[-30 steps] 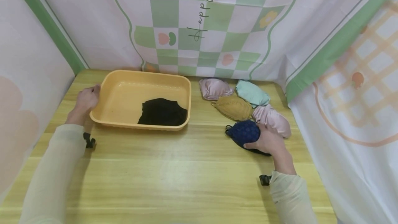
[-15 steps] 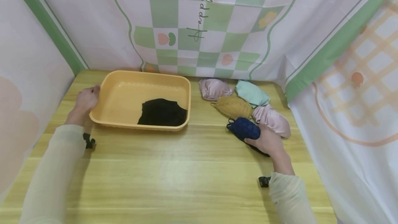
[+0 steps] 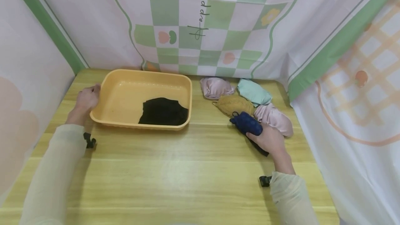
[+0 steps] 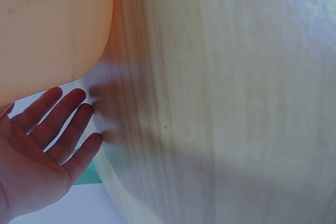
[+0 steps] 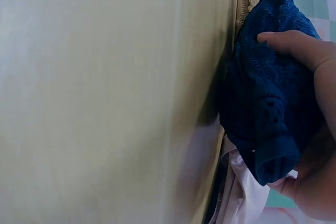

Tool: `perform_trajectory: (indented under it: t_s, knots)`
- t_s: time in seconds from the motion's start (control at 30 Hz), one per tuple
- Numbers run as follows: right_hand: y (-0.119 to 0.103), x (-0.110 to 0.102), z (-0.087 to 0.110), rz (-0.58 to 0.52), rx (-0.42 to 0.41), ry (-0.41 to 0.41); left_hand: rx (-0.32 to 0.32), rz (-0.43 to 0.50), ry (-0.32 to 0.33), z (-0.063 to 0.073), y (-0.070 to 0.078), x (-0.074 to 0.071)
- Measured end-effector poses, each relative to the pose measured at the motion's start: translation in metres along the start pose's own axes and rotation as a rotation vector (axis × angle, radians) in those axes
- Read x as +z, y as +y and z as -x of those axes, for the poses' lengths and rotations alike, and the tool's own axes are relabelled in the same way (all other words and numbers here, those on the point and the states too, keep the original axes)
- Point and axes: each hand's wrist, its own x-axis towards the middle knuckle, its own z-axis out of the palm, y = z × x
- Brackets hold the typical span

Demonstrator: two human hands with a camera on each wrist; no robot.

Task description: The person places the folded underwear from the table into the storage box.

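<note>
In the head view, my right hand grips a folded navy lace bra at the right of the table. The right wrist view shows my thumb across the bra's lace, one strap loop standing up at its end. My left hand is at the left side of a yellow plastic basin. In the left wrist view its fingers lie fairly straight and spread beside the basin's outer wall; the thumb is mostly hidden. A black folded garment lies in the basin's front right corner.
Beyond the navy bra lie a mustard bra, a mint folded garment and two pale pink ones, a near satin one and a far one. Printed curtains hang at the back and both sides of the wooden table.
My right hand has closed more tightly round the navy bra, which is now narrower and tilted, its strap end a little farther back. The left hand and basin have stayed in place.
</note>
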Motion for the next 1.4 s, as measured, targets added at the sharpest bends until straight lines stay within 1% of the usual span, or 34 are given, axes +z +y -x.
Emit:
perform_trajectory:
  t_s: [0.23, 0.57, 0.73, 1.17, 1.4]
  knots:
    - [-0.007, -0.006, 0.001, -0.035, 0.009, 0.021, -0.004, 0.007, -0.004, 0.0, 0.001, -0.001]
    - [-0.019, -0.013, -0.001, -0.049, -0.026, 0.064, -0.006, -0.003, -0.013, -0.001, -0.001, -0.001]
    - [-0.029, -0.015, -0.005, -0.067, -0.039, 0.063, -0.005, -0.003, -0.011, 0.0, 0.0, -0.001]
    - [-0.059, -0.018, -0.018, -0.12, -0.04, 0.119, -0.015, -0.008, -0.012, 0.004, 0.004, -0.002]
    - [-0.073, -0.022, -0.023, -0.129, -0.054, 0.104, -0.008, -0.01, -0.012, 0.003, 0.003, -0.002]
